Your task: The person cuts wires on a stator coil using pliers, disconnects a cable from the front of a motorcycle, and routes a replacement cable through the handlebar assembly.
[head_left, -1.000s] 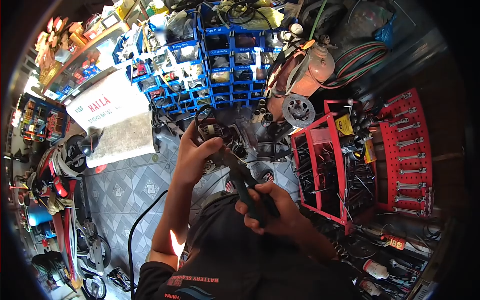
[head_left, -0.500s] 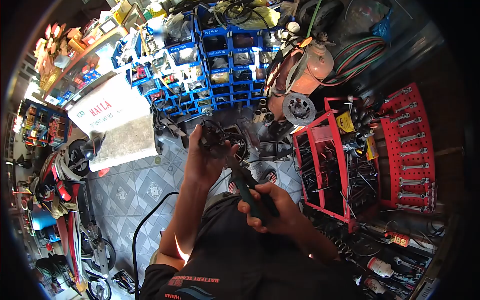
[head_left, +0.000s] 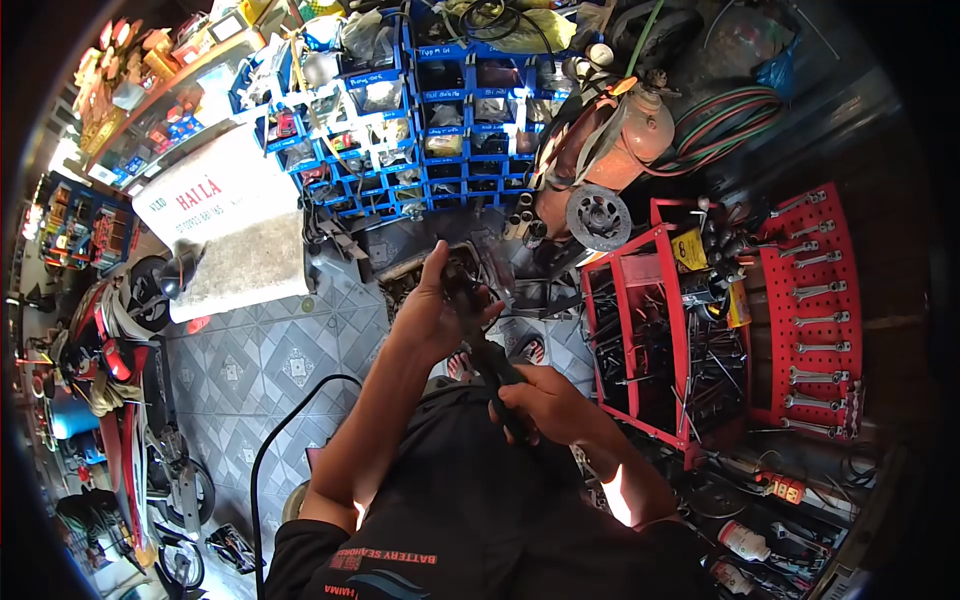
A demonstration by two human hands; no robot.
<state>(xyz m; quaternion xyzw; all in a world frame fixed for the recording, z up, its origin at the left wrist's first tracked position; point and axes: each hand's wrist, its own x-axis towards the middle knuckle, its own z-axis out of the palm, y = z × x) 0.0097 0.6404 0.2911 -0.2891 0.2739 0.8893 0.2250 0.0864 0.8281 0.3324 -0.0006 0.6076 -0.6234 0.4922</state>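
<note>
My left hand (head_left: pixel 425 318) is raised in front of my chest, its thumb pointing up and its fingers wrapped round a small dark mechanical part (head_left: pixel 461 284). In my right hand (head_left: pixel 552 402) I grip dark-handled pliers (head_left: pixel 492 366), fingers closed round the handles. The pliers slant up and left, and their jaws overlap the lower side of the dark part. Shadow hides the part's exact kind. Beyond my left hand, a tray of metal parts (head_left: pixel 402 272) rests on the floor.
Blue parts bins (head_left: pixel 440 95) stand ahead. To the right are an orange tank (head_left: pixel 640 130), a brake disc (head_left: pixel 598 218), a red tool rack (head_left: pixel 685 345) and a red pegboard of wrenches (head_left: pixel 822 262). Motorbikes (head_left: pixel 130 375) stand left; a black cable (head_left: pixel 262 450) crosses the tiled floor.
Both hands have shifted slightly right, with the part and pliers still held. The pliers' handles look closer together, and the tray behind shows more.
</note>
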